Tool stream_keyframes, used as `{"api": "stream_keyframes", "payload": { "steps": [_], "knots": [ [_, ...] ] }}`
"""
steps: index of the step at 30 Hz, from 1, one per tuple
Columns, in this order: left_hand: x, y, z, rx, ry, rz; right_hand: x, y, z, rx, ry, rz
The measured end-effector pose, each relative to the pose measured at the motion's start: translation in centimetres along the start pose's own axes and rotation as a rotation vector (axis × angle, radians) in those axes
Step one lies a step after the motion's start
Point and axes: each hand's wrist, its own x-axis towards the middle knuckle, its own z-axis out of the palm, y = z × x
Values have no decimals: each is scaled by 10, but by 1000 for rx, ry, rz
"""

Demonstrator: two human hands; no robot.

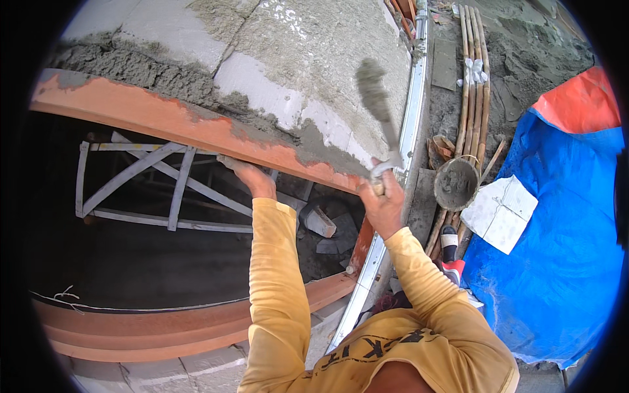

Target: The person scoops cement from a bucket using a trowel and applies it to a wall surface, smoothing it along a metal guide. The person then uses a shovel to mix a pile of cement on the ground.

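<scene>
My right hand [385,196] is closed round the handle of a trowel [391,134]. The trowel's blade points away from me, coated with grey mortar and smeared by motion, above the rough wall surface [308,59]. Below that surface runs a reddish-brown frame beam [164,128], with wet mortar [151,78] along its upper edge and smears on its face. My left hand [254,180] is at the beam's lower edge, beside the dark opening. Its fingers are partly hidden, and a greyish edge shows at their tips; whether it grips anything I cannot make out.
A pale metal strip [414,98] runs along the wall's right side. Further right are bamboo poles [476,98], a mortar bucket [457,185], a white tile piece [503,213] and a blue tarp [557,242]. White crossed bars [180,187] span the dark opening at left.
</scene>
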Motion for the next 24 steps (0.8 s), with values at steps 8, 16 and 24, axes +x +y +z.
{"api": "stream_keyframes", "payload": {
  "steps": [8,16,24],
  "knots": [
    [2,0,-16,-61,108,-58,26,32,-42,-233,-479,135],
    [18,-36,-65,-50,148,-32,210,-41,-68,-1139,-1322,-557],
    [6,-55,-60,-81,306,-27,256,-127,57,-1276,-1429,-1378]
  ]
}}
